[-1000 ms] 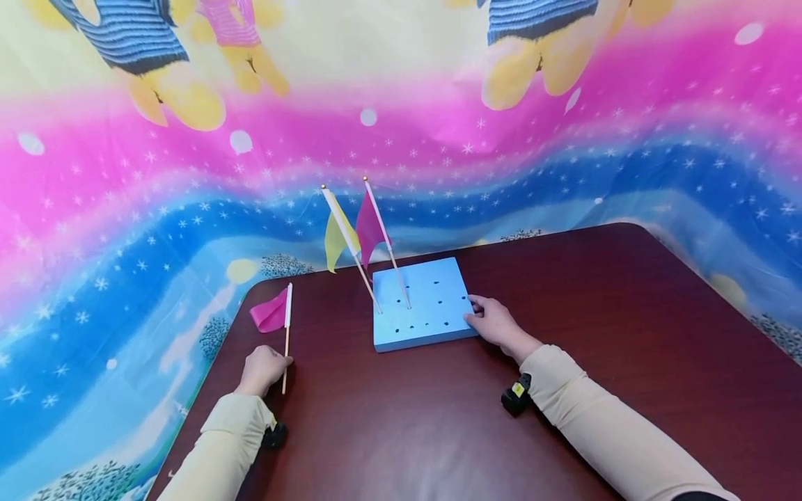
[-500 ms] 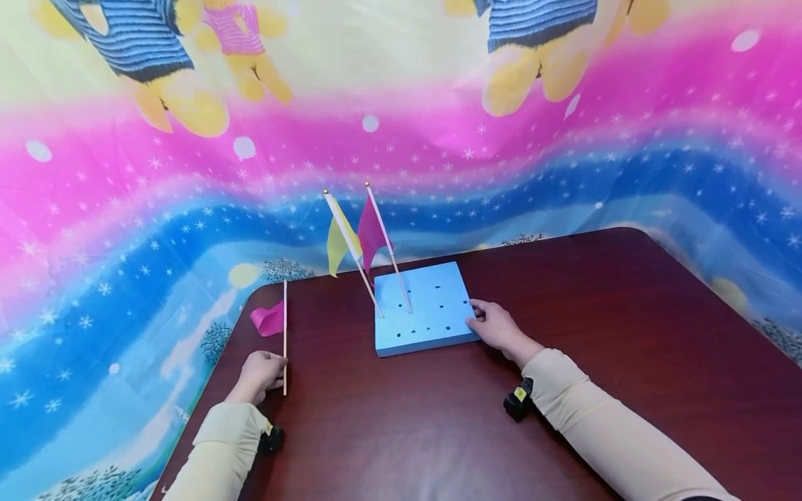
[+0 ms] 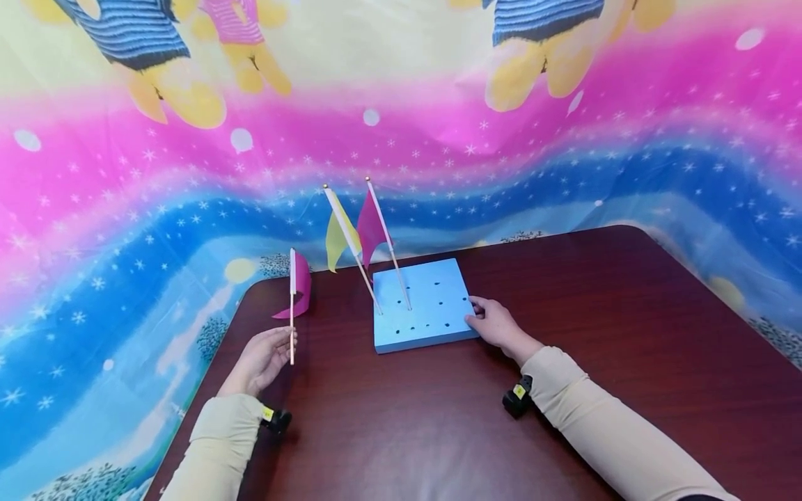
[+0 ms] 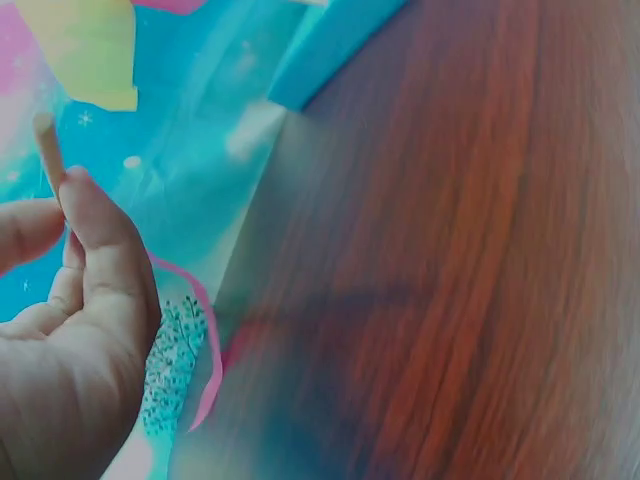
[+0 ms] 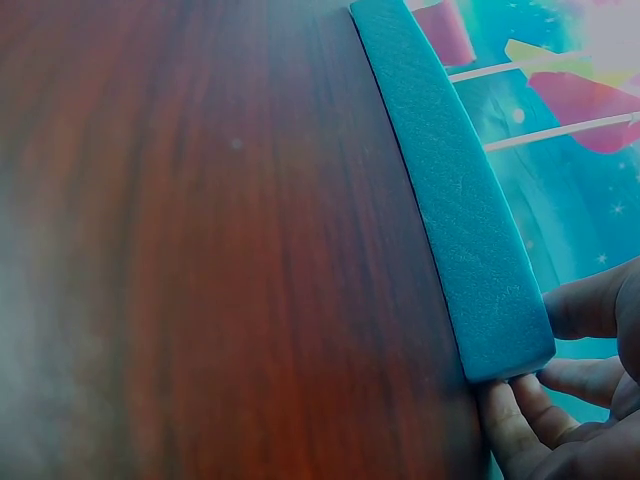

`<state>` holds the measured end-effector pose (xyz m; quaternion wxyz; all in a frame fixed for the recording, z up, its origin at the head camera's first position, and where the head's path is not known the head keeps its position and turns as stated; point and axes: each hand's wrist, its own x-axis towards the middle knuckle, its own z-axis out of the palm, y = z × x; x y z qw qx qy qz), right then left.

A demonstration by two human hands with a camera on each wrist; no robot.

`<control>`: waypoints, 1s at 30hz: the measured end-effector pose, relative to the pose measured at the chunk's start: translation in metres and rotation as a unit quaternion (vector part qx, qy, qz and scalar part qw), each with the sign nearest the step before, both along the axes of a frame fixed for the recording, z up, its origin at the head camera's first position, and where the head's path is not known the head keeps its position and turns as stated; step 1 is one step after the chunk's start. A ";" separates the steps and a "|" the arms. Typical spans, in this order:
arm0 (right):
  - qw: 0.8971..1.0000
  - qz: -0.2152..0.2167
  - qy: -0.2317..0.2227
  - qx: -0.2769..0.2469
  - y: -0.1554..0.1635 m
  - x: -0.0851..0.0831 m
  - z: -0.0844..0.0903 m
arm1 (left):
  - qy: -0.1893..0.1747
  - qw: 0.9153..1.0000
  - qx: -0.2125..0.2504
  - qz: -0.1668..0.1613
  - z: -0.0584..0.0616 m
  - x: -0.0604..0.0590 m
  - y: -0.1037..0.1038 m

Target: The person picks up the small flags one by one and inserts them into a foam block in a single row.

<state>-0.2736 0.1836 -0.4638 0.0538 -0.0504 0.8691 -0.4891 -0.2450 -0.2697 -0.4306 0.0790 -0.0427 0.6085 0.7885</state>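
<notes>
Between thumb and fingertips, my left hand [image 3: 263, 358] pinches the lower stick of a small magenta flag [image 3: 302, 285], held upright over the table's left side. The stick's bottom end [image 4: 45, 140] pokes out past the thumb in the left wrist view. Right of it lies a flat light-blue block [image 3: 422, 278] with several dark holes on top. A yellow flag [image 3: 336, 240] and another magenta flag [image 3: 370, 226] stand in its left part, both leaning left. My right hand [image 3: 498, 323] holds the block's right edge; in the right wrist view its fingers [image 5: 515, 430] touch the block's end.
The dark red-brown table [image 3: 401, 431] has rounded far corners. Behind it hangs a colourful printed cloth [image 3: 426, 153], close to the far and left edges. The block stands near the far edge.
My left hand has lifted the magenta flag off the table and turned it upright; its cloth now hangs on the other side of the stick. The right hand and the block have stayed put.
</notes>
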 end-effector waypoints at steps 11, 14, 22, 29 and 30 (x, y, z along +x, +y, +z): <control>1.000 -0.004 0.001 -0.006 0.000 0.002 0.001 | 0.002 1.000 0.025 0.017 -0.002 0.003 0.013; 1.000 -0.004 0.001 -0.007 0.000 0.002 0.001 | 0.039 0.998 0.045 -0.024 -0.007 0.002 0.012; 1.000 -0.005 0.004 -0.001 -0.001 0.001 0.003 | 0.084 0.994 0.017 0.061 0.009 0.004 0.035; 1.000 -0.006 0.002 -0.003 0.000 0.002 0.002 | 0.115 0.983 -0.035 0.138 0.026 0.003 0.060; 1.000 -0.005 0.001 -0.004 0.000 0.002 0.002 | 0.121 0.981 -0.043 0.146 0.027 0.002 0.063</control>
